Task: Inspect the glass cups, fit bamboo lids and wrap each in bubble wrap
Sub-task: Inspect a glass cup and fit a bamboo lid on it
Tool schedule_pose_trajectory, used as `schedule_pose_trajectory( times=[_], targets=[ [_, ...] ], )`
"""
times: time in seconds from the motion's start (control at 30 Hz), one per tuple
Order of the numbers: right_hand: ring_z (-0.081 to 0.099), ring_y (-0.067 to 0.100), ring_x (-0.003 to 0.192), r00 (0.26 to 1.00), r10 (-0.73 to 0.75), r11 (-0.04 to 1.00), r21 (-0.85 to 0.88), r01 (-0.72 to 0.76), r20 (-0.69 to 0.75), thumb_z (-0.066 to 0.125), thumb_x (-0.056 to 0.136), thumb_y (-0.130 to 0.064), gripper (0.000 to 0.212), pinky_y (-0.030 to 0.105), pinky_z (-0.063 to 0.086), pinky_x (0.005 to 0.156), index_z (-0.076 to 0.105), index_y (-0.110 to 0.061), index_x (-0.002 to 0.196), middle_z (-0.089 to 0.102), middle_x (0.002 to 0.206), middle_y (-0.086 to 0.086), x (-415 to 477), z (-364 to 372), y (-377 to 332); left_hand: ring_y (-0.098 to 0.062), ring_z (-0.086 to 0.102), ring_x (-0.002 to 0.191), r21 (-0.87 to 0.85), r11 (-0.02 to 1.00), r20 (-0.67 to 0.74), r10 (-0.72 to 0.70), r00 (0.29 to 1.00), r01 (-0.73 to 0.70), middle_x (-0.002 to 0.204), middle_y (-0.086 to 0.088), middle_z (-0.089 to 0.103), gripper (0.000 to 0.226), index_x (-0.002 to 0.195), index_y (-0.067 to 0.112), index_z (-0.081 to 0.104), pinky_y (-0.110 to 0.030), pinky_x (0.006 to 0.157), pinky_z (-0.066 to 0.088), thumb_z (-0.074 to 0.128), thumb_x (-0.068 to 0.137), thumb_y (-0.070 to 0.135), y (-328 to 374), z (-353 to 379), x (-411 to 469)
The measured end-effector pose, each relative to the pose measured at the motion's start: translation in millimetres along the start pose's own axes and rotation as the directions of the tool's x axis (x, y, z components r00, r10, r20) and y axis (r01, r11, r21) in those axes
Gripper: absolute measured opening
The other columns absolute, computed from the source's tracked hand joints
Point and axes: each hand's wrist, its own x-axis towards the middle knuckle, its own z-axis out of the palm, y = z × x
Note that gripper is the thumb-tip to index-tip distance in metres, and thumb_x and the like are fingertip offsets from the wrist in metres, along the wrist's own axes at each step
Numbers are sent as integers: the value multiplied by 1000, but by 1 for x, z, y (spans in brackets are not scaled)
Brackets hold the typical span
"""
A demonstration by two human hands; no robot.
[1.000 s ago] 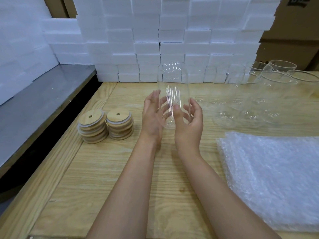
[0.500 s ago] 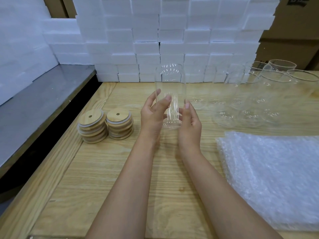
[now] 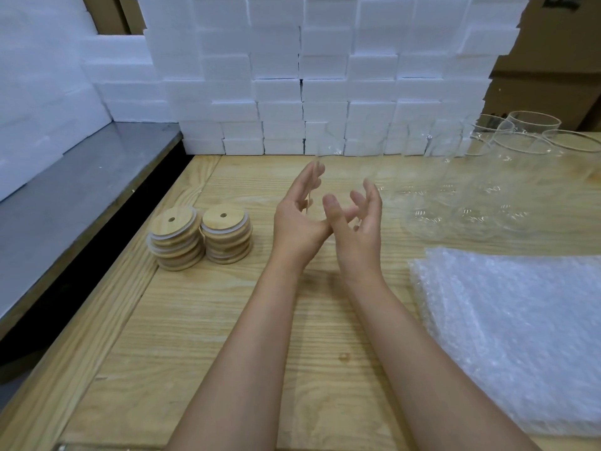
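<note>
Glass cup [image 3: 346,151], blurred, upright above table [image 3: 195,320] between both hands. Left hand [image 3: 297,219] straight-fingered against its side; right hand [image 3: 359,226] curls round its base. 2 stacks of bamboo lids [image 3: 175,236] at left. Print on cardboard box [image 3: 553,43] cropped, unreadable.

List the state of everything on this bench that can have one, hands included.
glass cup: held above the table between both hands, no lid, blurred
left hand: fingers straight, against the cup's side
right hand: fingers curved round the cup
bamboo lids: two stacks on the table, untouched
other cups: standing on the table, no lids
bubble wrap: lying flat in a pile, unused
</note>
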Motion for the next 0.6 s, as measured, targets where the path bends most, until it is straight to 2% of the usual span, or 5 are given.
schedule_pose_trajectory(
  times=[0.13,0.33,0.4,0.5,0.6],
  targets=[
    [25,11,142,998,-26,997,69,22,49,76,79,-30,84,37,29,115,24,-32,144,30,151,-1,2,-1,3,11,45,124,58,997,19,51,999,-52,120,39,54,88,120,58,43,-29,107,41,87,54,20,-4,-2,0],
    [52,-16,109,992,-100,987,130,90,76,78,76,-3,84,23,45,94,26,-28,136,28,149,-5,9,-3,10,8,53,115,155,979,18,128,992,-129,120,36,54,87,115,62,43,-12,92,43,88,56,17,-10,-1,-1],
    [60,-6,105,991,-109,985,140,96,84,79,72,-2,88,31,48,94,25,-25,138,27,148,-8,8,-3,12,5,52,119,165,973,22,157,987,-159,123,31,53,88,117,59,41,-13,95,42,87,57,14,-12,-1,-2],
    [51,5,125,990,-118,987,114,109,75,77,63,-14,92,43,45,104,25,-24,138,32,141,-16,6,-2,11,5,50,121,202,962,18,182,983,-182,127,25,53,88,117,59,38,-12,95,42,87,60,14,-13,-2,-4],
    [45,-23,111,986,-152,987,63,147,72,77,62,-17,95,48,45,104,23,-15,140,37,125,-27,5,-2,11,18,50,109,256,950,6,182,983,-177,117,42,49,89,113,68,31,0,82,37,86,62,20,-11,-3,-5]
  ],
)
